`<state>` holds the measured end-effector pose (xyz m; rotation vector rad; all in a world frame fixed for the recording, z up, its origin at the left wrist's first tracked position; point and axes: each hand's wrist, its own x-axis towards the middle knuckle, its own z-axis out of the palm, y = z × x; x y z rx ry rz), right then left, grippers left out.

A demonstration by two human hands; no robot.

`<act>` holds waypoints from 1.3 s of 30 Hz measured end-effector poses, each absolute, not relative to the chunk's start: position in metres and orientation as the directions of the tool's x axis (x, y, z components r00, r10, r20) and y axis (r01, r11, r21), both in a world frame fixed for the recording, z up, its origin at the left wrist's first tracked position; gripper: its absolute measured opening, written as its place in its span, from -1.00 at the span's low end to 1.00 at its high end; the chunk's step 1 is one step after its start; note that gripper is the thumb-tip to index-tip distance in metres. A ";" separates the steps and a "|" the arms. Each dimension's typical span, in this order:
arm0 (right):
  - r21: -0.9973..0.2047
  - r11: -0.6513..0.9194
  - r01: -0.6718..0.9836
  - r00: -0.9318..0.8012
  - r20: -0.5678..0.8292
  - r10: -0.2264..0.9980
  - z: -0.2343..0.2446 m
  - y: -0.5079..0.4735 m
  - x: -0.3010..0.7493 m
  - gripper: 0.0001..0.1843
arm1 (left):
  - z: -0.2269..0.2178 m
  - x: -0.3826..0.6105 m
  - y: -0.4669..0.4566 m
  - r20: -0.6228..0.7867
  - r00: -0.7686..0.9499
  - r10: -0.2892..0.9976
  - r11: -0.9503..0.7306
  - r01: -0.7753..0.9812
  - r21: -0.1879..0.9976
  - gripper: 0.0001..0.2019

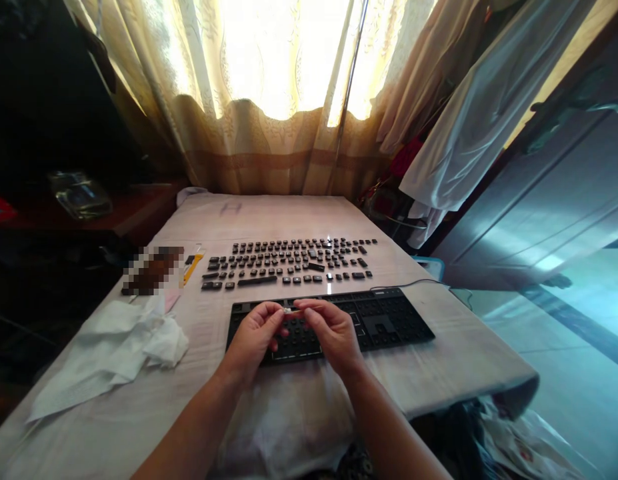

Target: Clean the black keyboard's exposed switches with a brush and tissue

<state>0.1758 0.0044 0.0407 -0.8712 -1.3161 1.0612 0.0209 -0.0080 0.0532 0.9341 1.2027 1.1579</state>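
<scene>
Between my two hands is a thin stick with a small white tip; it looks like a cotton swab, but is too small to be sure. My left hand pinches at the white end with thumb and fingertips. My right hand is closed on the stick's other side. Both hands are over a black keyboard whose keys are taken off, at least over most of it. Beyond it, loose black keycaps lie in rows, with a long space bar in the nearest row.
Crumpled white tissue lies at the left. Behind it are a blurred-out object and a yellow tool. The keyboard's cable runs off the right side of the cloth-covered table. A curtain hangs behind.
</scene>
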 end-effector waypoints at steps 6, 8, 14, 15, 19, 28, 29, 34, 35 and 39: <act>-0.944 0.312 -0.111 -0.011 0.315 0.949 0.030 -0.002 0.160 -0.85 | 0.049 0.013 -0.017 -0.189 -0.050 0.981 0.178 -0.180 0.967 -0.47; -0.950 0.292 -0.113 -0.030 0.297 0.954 0.029 -0.004 0.158 -0.83 | 0.048 0.012 -0.019 -0.190 -0.047 0.981 0.178 -0.186 0.966 -0.48; -0.959 0.249 -0.134 -0.057 0.258 0.964 0.028 -0.008 0.154 -0.80 | 0.045 0.011 -0.024 -0.182 -0.037 0.983 0.171 -0.202 0.964 -0.48; -0.961 0.244 -0.133 -0.059 0.254 0.966 0.028 -0.008 0.154 -0.79 | 0.044 0.011 -0.025 -0.178 -0.038 0.983 0.166 -0.205 0.964 -0.48; -0.966 0.230 -0.121 -0.082 0.240 0.967 0.028 -0.009 0.153 -0.78 | 0.042 0.011 -0.027 -0.166 -0.031 0.986 0.156 -0.212 0.965 -0.48; -0.963 0.222 -0.149 -0.034 0.230 0.973 0.031 -0.012 0.150 -0.77 | 0.044 0.009 -0.032 -0.156 -0.040 0.987 0.142 -0.239 0.961 -0.49; -0.965 0.212 -0.152 -0.029 0.219 0.975 0.031 -0.012 0.150 -0.77 | 0.044 0.009 -0.032 -0.157 -0.039 0.987 0.143 -0.242 0.960 -0.48; -0.964 0.170 -0.204 -0.018 0.177 0.984 0.027 -0.011 0.149 -0.80 | 0.043 0.008 -0.032 -0.162 -0.035 0.986 0.148 -0.253 0.956 -0.51; -0.963 0.167 -0.211 -0.013 0.174 0.985 0.027 -0.011 0.148 -0.81 | 0.042 0.008 -0.032 -0.162 -0.039 0.986 0.147 -0.256 0.955 -0.52; -0.960 0.150 -0.238 0.011 0.152 0.988 0.027 -0.013 0.146 -0.80 | 0.040 0.009 -0.033 -0.154 -0.065 0.986 0.133 -0.260 0.957 -0.53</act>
